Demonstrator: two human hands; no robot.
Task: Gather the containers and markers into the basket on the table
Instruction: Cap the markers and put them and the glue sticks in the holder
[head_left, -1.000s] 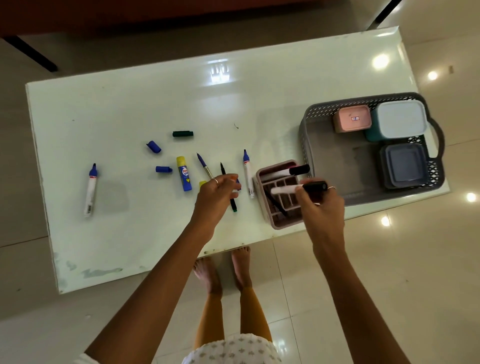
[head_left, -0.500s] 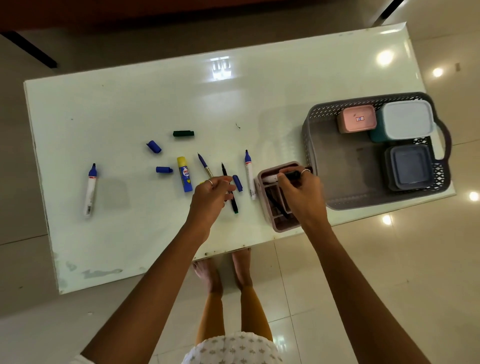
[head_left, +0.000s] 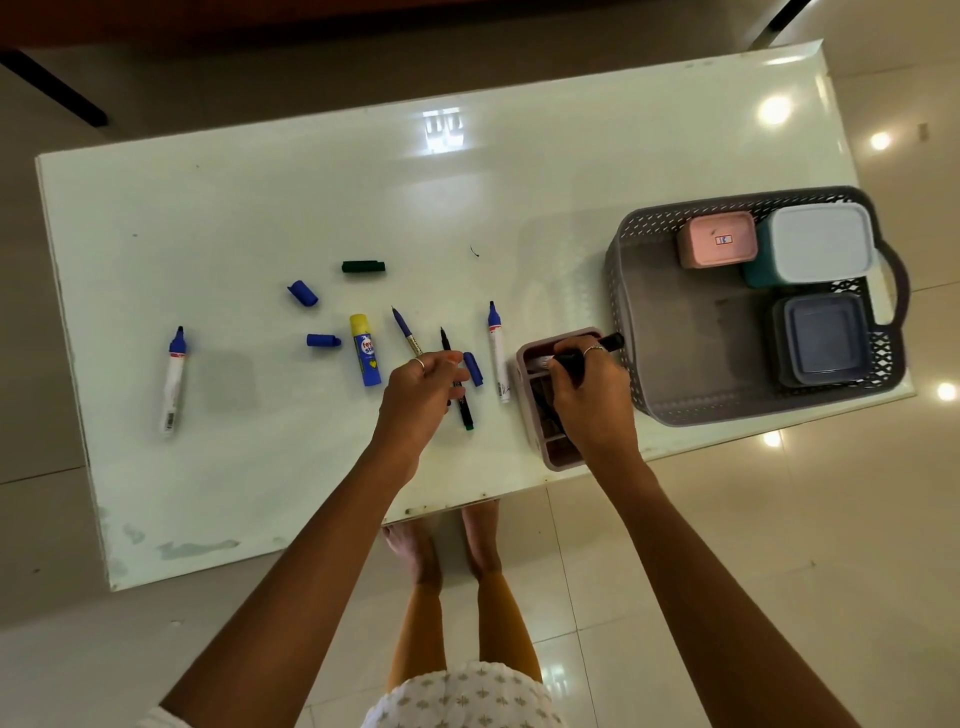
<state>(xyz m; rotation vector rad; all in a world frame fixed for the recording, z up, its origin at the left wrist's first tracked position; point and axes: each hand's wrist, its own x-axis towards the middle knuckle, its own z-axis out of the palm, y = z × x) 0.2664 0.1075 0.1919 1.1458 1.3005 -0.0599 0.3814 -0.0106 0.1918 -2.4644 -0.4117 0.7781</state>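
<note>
My right hand (head_left: 587, 400) grips a black-capped marker (head_left: 612, 342) and holds it low over the pink divided tray (head_left: 545, 460), which stands just left of the grey basket (head_left: 623, 291). In the basket sit a pink container (head_left: 717, 239), a white-lidded teal one (head_left: 821, 244) and a dark grey one (head_left: 826, 338). With fingers relaxed, my left hand (head_left: 421, 389) rests over a thin black pen (head_left: 465, 410) and a thin blue pen (head_left: 402, 325). Beside it lie a loose blue cap (head_left: 472, 369) and a blue-tipped white marker (head_left: 497, 358).
Further left on the white table (head_left: 260, 197) lie a glue stick (head_left: 366, 356), two blue caps (head_left: 303, 292) (head_left: 323, 340), a green cap (head_left: 363, 267) and another blue-tipped white marker (head_left: 174, 379). The tray and basket stand at the table's near edge. My bare feet (head_left: 447, 545) show below it.
My right hand has brought the black-capped marker down from above the tray into it. My left hand has stayed over the thin pens, shifting only slightly.
</note>
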